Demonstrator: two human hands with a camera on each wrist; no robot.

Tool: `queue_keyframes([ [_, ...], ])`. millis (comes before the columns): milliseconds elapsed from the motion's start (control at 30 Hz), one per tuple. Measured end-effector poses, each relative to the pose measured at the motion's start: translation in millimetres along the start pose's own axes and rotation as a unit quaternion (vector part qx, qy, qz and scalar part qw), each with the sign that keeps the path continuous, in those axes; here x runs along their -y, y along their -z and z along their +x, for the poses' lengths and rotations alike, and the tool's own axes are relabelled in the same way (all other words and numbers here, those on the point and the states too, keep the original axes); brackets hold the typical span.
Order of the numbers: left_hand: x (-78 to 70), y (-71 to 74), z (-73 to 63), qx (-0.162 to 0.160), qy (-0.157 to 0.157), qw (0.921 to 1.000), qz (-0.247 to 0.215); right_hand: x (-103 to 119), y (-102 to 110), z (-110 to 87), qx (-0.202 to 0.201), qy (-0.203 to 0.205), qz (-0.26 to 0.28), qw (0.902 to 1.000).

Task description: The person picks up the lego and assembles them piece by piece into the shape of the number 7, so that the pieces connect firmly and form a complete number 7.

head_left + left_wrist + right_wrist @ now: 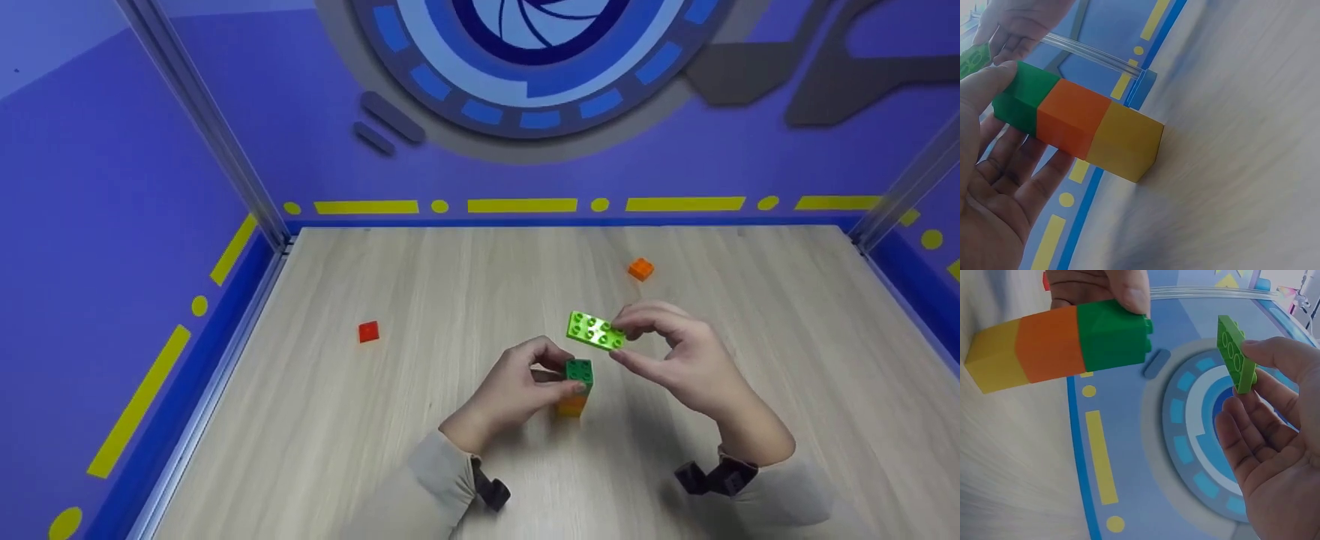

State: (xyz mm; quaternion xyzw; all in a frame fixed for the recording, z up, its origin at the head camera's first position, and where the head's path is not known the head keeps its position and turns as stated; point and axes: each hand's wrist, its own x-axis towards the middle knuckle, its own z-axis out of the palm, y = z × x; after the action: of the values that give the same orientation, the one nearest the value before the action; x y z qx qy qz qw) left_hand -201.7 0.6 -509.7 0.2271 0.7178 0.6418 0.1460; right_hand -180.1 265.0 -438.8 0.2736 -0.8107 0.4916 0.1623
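My left hand (523, 384) pinches the dark green top brick (579, 370) of a stack between thumb and fingers. Below the green come an orange brick (1050, 344) and a yellow brick (995, 355) at the bottom, joined into one upright column. My right hand (690, 358) holds a flat light green brick (595, 331) by its right end, thumb on one side and fingertips on the other. Two rows of studs face up on it. In the head view it sits just beyond the stack's top, slightly right; in the right wrist view its hollow underside shows.
A small red brick (368, 331) lies on the wooden table (315, 420) to the left. Toward the back right lies an orange brick (640, 269). Blue printed panels (525, 180) wall the table at the back and sides, with metal posts (217, 127) at the corners.
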Motion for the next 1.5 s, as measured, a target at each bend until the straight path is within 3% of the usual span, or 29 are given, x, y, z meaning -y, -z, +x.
queue_keyframes([
  [500, 6.7, 0.9, -0.1, -0.008, -0.021, 0.9997, 0.010, -8, -15, -4.4, 0.057, 0.004, -0.004, 0.9983],
  [833, 10.9, 1.8, 1.4, -0.005, -0.020, 0.9998, 0.004, -15, -24, -5.9, 0.098, -0.036, -0.009, 0.9945],
  [1100, 11.9, 3.0, 1.0, -0.013, -0.024, 0.9985, 0.048, -23, -26, -6.2, 0.120, -0.013, 0.005, 0.9926],
  [1267, 11.2, 3.4, 1.0, -0.016, -0.019, 0.9985, 0.049, -37, -29, -9.7, 0.126, 0.002, 0.059, 0.9903],
  [1500, 11.4, 2.7, 0.1, -0.024, -0.018, 0.9979, 0.058, -61, -42, -18.1, 0.110, 0.016, 0.183, 0.9767],
])
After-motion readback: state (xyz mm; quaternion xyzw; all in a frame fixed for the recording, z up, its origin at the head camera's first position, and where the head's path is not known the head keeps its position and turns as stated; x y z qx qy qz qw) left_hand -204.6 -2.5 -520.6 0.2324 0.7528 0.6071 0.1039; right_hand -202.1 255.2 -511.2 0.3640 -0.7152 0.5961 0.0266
